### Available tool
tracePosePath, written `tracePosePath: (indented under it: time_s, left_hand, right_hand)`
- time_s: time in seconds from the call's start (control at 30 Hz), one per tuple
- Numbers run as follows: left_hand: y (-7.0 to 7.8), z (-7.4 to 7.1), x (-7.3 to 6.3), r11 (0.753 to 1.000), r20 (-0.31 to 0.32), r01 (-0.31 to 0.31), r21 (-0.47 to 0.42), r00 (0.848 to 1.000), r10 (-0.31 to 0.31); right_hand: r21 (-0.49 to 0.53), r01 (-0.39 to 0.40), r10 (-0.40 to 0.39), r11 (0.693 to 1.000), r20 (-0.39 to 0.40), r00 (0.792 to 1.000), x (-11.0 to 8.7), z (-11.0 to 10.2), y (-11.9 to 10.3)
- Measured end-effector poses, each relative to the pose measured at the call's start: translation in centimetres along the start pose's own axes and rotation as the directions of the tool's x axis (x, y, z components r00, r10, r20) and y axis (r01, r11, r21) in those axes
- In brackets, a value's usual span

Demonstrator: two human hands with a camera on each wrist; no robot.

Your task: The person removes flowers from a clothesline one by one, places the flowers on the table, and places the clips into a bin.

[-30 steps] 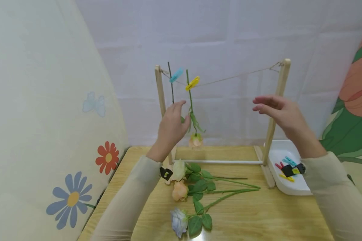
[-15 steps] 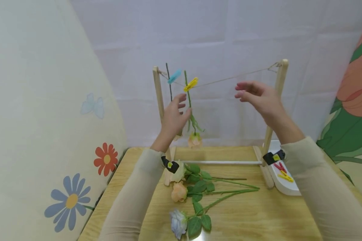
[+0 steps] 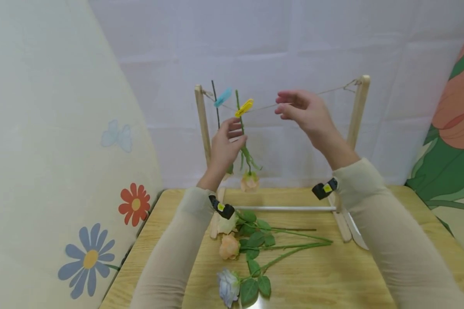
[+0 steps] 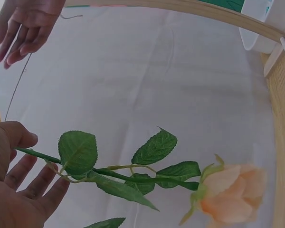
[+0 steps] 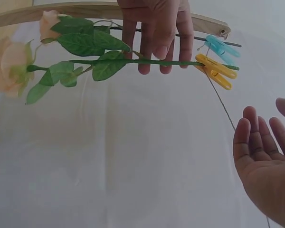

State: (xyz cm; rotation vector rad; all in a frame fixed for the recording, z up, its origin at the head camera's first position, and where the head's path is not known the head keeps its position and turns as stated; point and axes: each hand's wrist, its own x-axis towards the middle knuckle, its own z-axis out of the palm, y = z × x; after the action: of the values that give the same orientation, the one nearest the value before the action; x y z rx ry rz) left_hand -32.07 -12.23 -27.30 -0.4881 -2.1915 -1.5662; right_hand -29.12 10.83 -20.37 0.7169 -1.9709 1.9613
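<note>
A peach rose [image 3: 249,182] hangs head down from a string [image 3: 264,107], its green stem fixed there by a yellow clothespin [image 3: 244,108]. My left hand [image 3: 226,146] is at that stem just below the clothespin. In the left wrist view the stem passes between thumb and fingers [image 4: 42,183], which stand apart. To its left, a blue clothespin [image 3: 223,98] fixes a darker stem [image 3: 218,116]; its peach bloom [image 5: 49,26] shows in the right wrist view. My right hand [image 3: 307,113], with nothing in it, is beside the string, right of the yellow clothespin, fingers loosely bent.
The string spans two wooden posts [image 3: 357,116], joined low down by a white bar [image 3: 286,208]. On the wooden table [image 3: 313,279] lie a white rose [image 3: 228,224], a peach rose [image 3: 229,246] and a pale blue rose [image 3: 228,286]. A white tray [image 3: 357,236] is mostly behind my right sleeve.
My right hand has moved left and up from near the right post to the string. My left hand has shifted slightly up and right to the hanging rose's stem.
</note>
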Motion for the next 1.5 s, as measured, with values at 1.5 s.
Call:
tracePosePath:
  time_s: [1.5]
  left_hand:
    - [0.3, 0.5, -0.9, 0.996, -0.076, -0.051, -0.076, 0.996, 0.045]
  right_hand:
    - [-0.169, -0.139, 0.117, 0.976, -0.134, 0.984, 2.8, 7.0, 0.1]
